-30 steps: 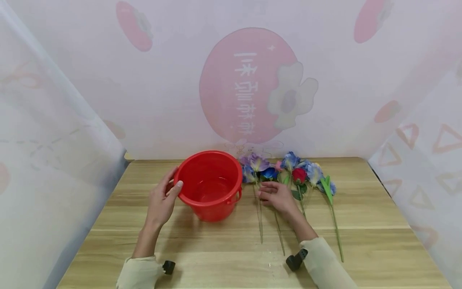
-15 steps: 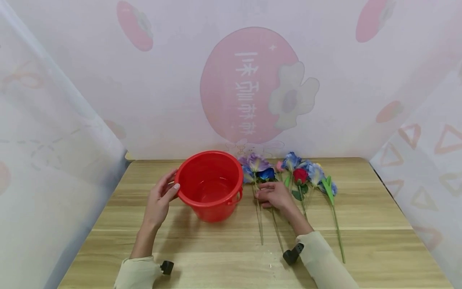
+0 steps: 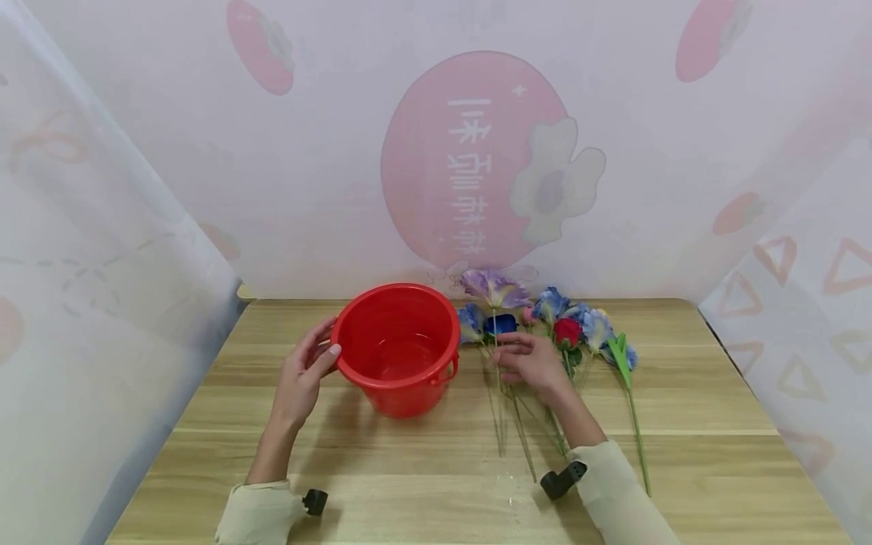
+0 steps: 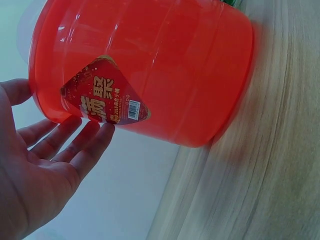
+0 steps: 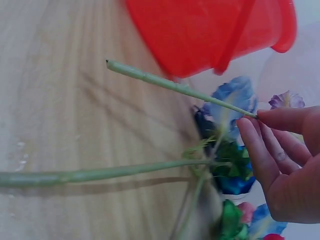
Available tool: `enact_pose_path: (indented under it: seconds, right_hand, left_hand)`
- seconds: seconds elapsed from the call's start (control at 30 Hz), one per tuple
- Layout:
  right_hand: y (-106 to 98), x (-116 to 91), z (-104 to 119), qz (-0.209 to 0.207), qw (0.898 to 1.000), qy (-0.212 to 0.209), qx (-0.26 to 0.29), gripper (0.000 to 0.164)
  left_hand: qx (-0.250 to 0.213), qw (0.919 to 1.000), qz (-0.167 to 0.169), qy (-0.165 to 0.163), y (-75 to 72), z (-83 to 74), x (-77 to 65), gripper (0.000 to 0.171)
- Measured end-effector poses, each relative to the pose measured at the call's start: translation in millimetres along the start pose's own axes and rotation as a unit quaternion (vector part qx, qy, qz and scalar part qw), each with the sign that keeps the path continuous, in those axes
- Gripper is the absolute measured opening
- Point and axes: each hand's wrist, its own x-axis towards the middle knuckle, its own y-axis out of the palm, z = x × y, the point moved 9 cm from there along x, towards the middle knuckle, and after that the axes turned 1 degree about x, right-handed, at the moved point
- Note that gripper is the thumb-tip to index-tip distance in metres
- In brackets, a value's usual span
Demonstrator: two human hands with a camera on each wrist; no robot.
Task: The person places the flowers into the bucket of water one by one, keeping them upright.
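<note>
My right hand (image 3: 534, 369) pinches the thin green stem of an artificial purple flower (image 3: 495, 289) between thumb and fingertips. The bloom stands above the other flowers, and the stem's lower end (image 5: 145, 77) is off the table in the right wrist view. On the left, my left hand (image 3: 303, 375) touches the outside of a red plastic bucket (image 3: 403, 397) near its rim, fingers spread and fairly straight. A diamond-shaped label (image 4: 106, 92) sits on the bucket's side. The bucket stands upright, with nothing visible inside.
Right of the bucket lie a blue rose (image 3: 500, 324), a red rose (image 3: 568, 331), several blue flowers (image 3: 596, 329) and a green-leaved stem (image 3: 635, 424), stems towards me. The bucket's handle (image 3: 453, 369) hangs on its right. A patterned cloth wall (image 3: 306, 189) stands behind the wooden table (image 3: 409, 469).
My right hand has raised the purple flower off the table; its bloom is higher and slightly further right. The left hand and the bucket have hardly moved.
</note>
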Motion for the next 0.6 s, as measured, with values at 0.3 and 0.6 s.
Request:
enact_pose_path:
  seconds: [0.3,0.6]
  right_hand:
    - [-13,-14,32,-0.023,0.999,-0.041,0.021,0.047]
    - [-10,-22,63,-0.025,0.997,-0.076,0.013,0.046]
  left_hand:
    - [-0.007,1.0,0.003,-0.003,-2.6,0.9,-0.2,0.052]
    - [-0.047,0.9989,0.0,-0.002,-5.0,-4.8,-0.5,0.049]
